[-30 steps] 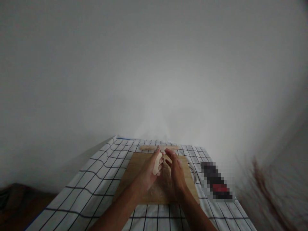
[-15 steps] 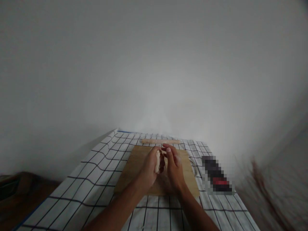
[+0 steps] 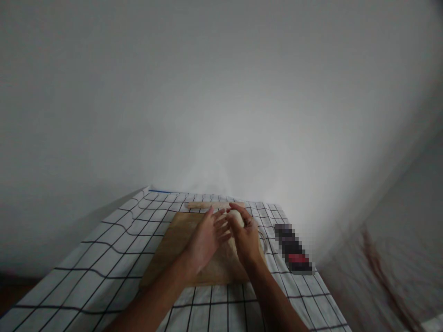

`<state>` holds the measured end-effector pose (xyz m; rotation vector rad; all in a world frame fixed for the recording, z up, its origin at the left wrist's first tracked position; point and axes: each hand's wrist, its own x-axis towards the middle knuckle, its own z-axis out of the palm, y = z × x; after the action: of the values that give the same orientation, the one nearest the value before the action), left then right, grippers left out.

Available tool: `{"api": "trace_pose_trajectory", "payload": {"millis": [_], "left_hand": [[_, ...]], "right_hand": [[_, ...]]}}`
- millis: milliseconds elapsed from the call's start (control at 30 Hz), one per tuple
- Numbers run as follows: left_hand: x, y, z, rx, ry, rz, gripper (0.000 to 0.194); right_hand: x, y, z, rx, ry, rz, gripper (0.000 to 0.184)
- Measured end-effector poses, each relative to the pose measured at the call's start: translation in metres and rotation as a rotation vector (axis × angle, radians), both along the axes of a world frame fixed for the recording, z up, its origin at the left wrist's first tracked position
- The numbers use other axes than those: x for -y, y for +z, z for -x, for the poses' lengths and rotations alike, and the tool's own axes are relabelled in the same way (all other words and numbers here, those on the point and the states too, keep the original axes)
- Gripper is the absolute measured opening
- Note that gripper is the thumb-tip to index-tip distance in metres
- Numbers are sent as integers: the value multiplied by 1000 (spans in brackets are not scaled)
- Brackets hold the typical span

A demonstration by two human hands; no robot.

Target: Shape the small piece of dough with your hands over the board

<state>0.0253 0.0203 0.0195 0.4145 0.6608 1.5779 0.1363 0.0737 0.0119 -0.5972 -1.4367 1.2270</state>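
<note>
A pale lump of dough [image 3: 237, 216] is in my right hand [image 3: 246, 235], the thumb and fingers curled round it. My left hand [image 3: 209, 235] is just to its left, fingers spread and stretched toward the dough, with nothing in the palm. Both hands are above a wooden board [image 3: 169, 249] lying on the table. The right hand hides part of the dough, and I cannot tell whether the left fingertips touch it.
A pale wooden rolling pin [image 3: 204, 205] lies beyond the board. The table has a white cloth with black checks [image 3: 121, 258]. A pixelated dark and red object [image 3: 294, 249] sits at the right, near a cord [image 3: 265, 242]. Behind stands a wall [image 3: 221, 101].
The dough has passed from my left hand to my right. My left hand has opened and drawn a little left. The view has shifted, so the table appears further left.
</note>
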Motion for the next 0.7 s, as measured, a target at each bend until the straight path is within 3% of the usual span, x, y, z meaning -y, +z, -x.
{"api": "trace_pose_trajectory", "payload": {"millis": [67,200,300,400,500,633,700], "left_hand": [[-6,-5,3,-87,130,30,38],[-10,-12,4,-252,286,49,40],[-7,-14,-4,-466,351,-12,44],[0,-13,-15,-834,453,-158,41],[3,-16,-19,-1126,527,-272,44],[-4,-22,-8,-1205,645,-153,55],[-6,-22,-2,-1172,617,-67,46]], "right_hand": [[-5,-3,6,-101,76,204,23],[-11,-8,16,-211,80,404,51],[-12,-10,21,-224,55,396,55],[-10,-10,23,-256,84,429,53],[-2,-8,24,-386,222,514,48],[11,-10,32,-455,538,521,65],[13,-14,39,-420,545,503,68]]}}
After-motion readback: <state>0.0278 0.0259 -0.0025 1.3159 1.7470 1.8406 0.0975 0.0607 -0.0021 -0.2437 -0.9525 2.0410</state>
